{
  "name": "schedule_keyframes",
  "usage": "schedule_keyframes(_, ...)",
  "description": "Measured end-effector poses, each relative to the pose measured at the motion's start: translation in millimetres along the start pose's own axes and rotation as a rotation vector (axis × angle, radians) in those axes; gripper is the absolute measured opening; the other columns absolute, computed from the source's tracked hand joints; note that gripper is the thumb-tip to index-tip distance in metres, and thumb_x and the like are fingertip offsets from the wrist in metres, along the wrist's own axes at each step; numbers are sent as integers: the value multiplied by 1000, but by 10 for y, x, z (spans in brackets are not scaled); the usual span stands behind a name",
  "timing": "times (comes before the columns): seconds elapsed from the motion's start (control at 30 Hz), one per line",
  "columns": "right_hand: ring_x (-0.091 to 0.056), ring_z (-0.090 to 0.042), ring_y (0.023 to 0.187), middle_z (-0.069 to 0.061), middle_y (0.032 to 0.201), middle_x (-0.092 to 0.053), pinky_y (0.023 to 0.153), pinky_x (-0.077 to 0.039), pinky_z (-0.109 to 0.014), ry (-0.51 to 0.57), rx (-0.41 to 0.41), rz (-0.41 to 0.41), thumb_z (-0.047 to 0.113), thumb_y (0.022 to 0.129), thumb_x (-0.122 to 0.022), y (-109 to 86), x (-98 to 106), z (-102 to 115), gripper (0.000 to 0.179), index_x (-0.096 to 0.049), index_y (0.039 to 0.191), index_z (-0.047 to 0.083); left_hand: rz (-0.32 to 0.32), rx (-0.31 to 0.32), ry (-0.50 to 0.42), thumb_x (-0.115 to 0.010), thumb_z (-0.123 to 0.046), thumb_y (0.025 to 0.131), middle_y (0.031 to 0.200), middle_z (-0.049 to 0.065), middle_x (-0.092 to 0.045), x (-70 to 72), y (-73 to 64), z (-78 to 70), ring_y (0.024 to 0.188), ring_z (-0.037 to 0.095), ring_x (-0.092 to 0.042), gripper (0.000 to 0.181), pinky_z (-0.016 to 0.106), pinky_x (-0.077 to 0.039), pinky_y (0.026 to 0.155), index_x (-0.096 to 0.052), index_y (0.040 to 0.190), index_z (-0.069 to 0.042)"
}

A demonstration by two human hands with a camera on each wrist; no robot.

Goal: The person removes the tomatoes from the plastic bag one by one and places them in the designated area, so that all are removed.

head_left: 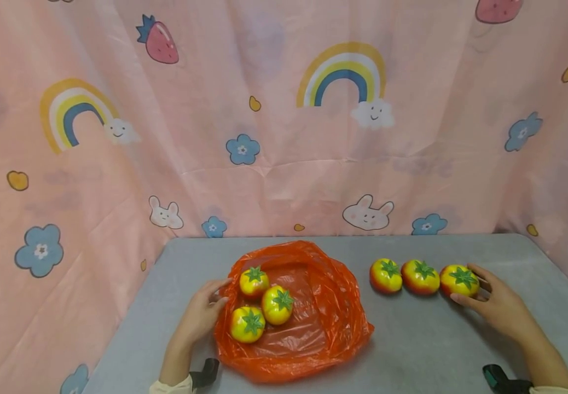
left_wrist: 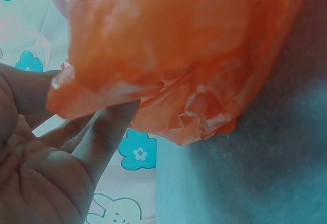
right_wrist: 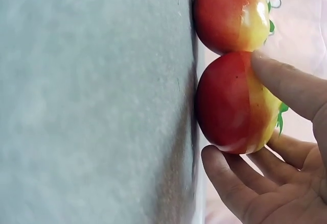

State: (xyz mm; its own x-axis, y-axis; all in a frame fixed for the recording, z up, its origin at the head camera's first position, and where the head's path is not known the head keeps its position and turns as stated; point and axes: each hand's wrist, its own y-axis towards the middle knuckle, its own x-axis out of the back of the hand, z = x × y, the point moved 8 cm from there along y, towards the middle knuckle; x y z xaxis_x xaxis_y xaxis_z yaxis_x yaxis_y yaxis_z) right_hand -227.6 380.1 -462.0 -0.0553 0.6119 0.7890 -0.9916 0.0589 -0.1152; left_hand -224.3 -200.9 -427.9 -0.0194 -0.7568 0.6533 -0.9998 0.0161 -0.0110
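Note:
An orange-red plastic bag (head_left: 308, 334) lies spread open on the table with three yellow toy tomatoes (head_left: 277, 305) in its left part. At the bag's left rim my left hand (head_left: 200, 312) pinches the thin plastic between thumb and fingers; the edge of the film (left_wrist: 76, 99) runs between them in the left wrist view. Three more red-and-yellow toy tomatoes with green leaf tops stand in a row to the right of the bag. Around the rightmost toy tomato (right_wrist: 230, 101) my right hand (head_left: 503, 301) curls, thumb on the near side and fingers on the far side.
The middle toy tomato (head_left: 420, 277) sits right beside the held one, and the left toy tomato (head_left: 386, 276) is close by it. Everything lies on a grey table (head_left: 412, 339). A pink patterned curtain (head_left: 284, 191) hangs behind the table's back edge.

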Motion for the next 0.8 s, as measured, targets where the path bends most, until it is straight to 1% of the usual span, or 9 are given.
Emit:
schedule_keyframes(0.07, -33, -66, 127, -46, 148, -22, 95, -33, -77, 1, 3, 3, 58, 91, -63, 0, 2, 8, 104, -13, 153, -9, 3, 17, -4, -61, -5, 96, 137, 7, -59, -2, 0, 11, 112, 27, -60, 43, 47, -56, 95, -60, 137, -17)
schedule_keyframes(0.13, -32, -66, 127, -46, 148, -21, 95, -33, -78, -2, 1, 8, 58, 91, -63, -1, 3, 12, 105, -13, 153, -9, 5, 20, -4, -61, -5, 96, 138, 7, -58, -3, 3, 13, 113, 27, -60, 43, 47, -57, 95, -60, 137, -17)
schedule_keyframes(0.27, -32, -66, 127, -47, 148, -21, 95, -33, -78, -11, 1, 15, 59, 90, -63, -2, 5, 11, 106, -13, 153, -10, 8, 19, -4, -61, -4, 96, 139, 8, -58, -9, 11, 12, 113, 27, -61, 43, 48, -56, 96, -60, 137, -17)
schedule_keyframes(0.43, -31, -67, 127, -47, 149, -20, 95, -33, -78, 6, 20, 17, 55, 91, -64, 3, 31, 10, 104, -11, 154, -9, -2, 17, -11, -62, -5, 96, 139, 8, -58, -15, 21, 5, 112, 26, -61, 44, 47, -56, 95, -60, 138, -18)
schedule_keyframes(0.5, -31, -67, 127, -45, 150, -19, 95, -33, -78, 4, 25, 7, 53, 91, -66, -2, 58, 18, 105, -9, 155, -8, -7, 17, -18, -62, -5, 96, 138, 8, -58, -12, 23, -5, 111, 26, -61, 43, 47, -57, 95, -60, 137, -18)
schedule_keyframes(0.57, -35, -67, 125, -45, 150, -20, 94, -34, -77, -27, 34, -16, 53, 90, -67, -21, 105, 50, 106, -8, 155, -7, -6, 18, -19, -62, -5, 96, 139, 8, -58, -14, 25, -8, 111, 26, -61, 44, 46, -57, 94, -60, 137, -18)
schedule_keyframes(0.67, -40, -65, 121, -45, 149, -23, 93, -38, -75, -88, 61, -63, 52, 89, -68, -94, 171, 203, 105, -10, 155, -6, -9, -2, -10, -63, -1, 94, 136, 10, -59, -11, 19, -18, 109, 27, -63, 44, 46, -57, 93, -62, 136, -14)
schedule_keyframes(0.73, -42, -64, 119, -44, 149, -24, 92, -39, -75, -123, 81, -90, 53, 89, -68, -167, 191, 386, 103, -13, 156, -3, -12, -16, -2, -64, 1, 92, 134, 11, -60, -8, 20, -19, 107, 26, -64, 44, 45, -58, 91, -63, 134, -12)
schedule_keyframes(0.8, -39, -62, 123, -41, 151, -25, 94, -36, -76, -123, 108, -108, 54, 88, -69, -250, 175, 627, 101, -18, 157, 0, -14, -33, -3, -66, 4, 90, 131, 12, -61, -10, 29, -26, 103, 25, -66, 45, 41, -59, 88, -64, 132, -10)
